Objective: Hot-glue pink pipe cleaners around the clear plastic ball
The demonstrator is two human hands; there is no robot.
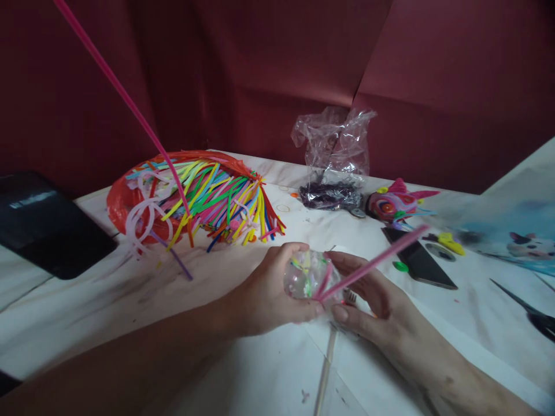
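Your forearms [173,338] converge. Left hand [269,292] and right hand [385,303] curl fingers around a clear container [298,283], pink pipe cleaner [381,256] against it.

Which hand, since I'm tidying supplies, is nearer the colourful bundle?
Left. The left hand is in front and right of the colourful bundle; the right hand is farther right.

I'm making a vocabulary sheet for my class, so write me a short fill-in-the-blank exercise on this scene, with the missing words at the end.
1. Between the left hand and right hand is a clear object, with a fuzzy strip sticking out whose colour is ____.
2. The bag around the colourful strips is ____.
3. The scissors lie by the picture's ____ edge.
4. The small oval piece beside the dark phone is ____.

Missing words: pink; red; right; green.
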